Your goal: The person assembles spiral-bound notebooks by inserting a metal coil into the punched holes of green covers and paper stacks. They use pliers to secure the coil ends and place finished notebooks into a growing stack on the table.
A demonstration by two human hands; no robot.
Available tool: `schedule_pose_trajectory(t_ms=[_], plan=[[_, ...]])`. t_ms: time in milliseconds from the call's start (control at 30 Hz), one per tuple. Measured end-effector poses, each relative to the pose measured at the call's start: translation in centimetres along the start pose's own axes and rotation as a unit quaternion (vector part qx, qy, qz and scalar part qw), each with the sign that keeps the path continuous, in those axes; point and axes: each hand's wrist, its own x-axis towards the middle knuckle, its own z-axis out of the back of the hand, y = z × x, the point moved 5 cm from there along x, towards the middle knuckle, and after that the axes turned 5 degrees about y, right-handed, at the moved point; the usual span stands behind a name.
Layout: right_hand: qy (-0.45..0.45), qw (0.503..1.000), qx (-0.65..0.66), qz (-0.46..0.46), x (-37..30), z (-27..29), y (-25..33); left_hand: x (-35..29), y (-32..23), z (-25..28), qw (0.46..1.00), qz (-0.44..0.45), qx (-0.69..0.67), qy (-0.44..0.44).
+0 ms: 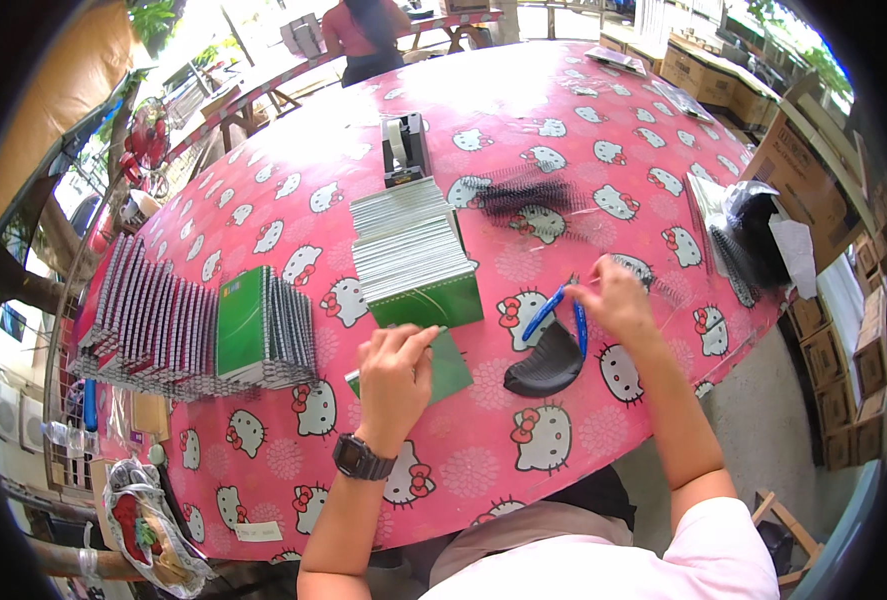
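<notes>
My left hand [395,375] is closed on a small green-covered notebook [451,372] lying on the table, its fingers at the top edge. Just beyond stands a stack of unbound notebooks [413,265] with white page edges and a green front cover [431,303]. My right hand [618,300] is pinched beside blue-handled pliers [580,330]; what its fingertips hold, if anything, is too small to make out. A dark wire coil [663,290] lies by that hand. Near the pliers rests a black curved object [548,362].
Spiral-bound notebooks [153,320] stand in rows at left, some with green covers [242,325]. A tape dispenser [404,150] and a pile of black coils [533,198] lie farther back. Black plastic [751,225] and cardboard boxes [798,185] are at right. A person [363,38] stands beyond the table.
</notes>
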Motion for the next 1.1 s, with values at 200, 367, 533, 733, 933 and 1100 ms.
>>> schedule_pose_trajectory(t_ms=[200,367,533,733,933,1100], plan=[[0.100,0.983,0.153,0.010,0.9,-0.8,-0.8,4.5,-4.0,-2.5,0.996,-0.088,-0.010,0.003],[0.157,0.900,0.406,0.010,4.8,-1.4,-3.3,10.7,-5.1,-9.7,0.987,-0.045,-0.046,0.148],[0.225,0.698,0.679,0.001,5.2,-2.0,-3.1,13.5,-4.6,-14.3,0.993,0.009,-0.035,0.109],[0.257,0.669,0.697,-0.016,5.1,-3.5,-4.1,13.5,-3.5,-16.6,0.999,0.028,-0.045,0.000],[0.099,0.872,0.467,0.110,7.1,-3.0,-4.3,13.5,-3.0,-16.9,0.991,0.068,-0.112,-0.020],[0.248,0.920,0.284,0.106,10.7,0.3,-1.8,13.2,-3.0,-16.3,0.995,0.043,-0.078,-0.035]])
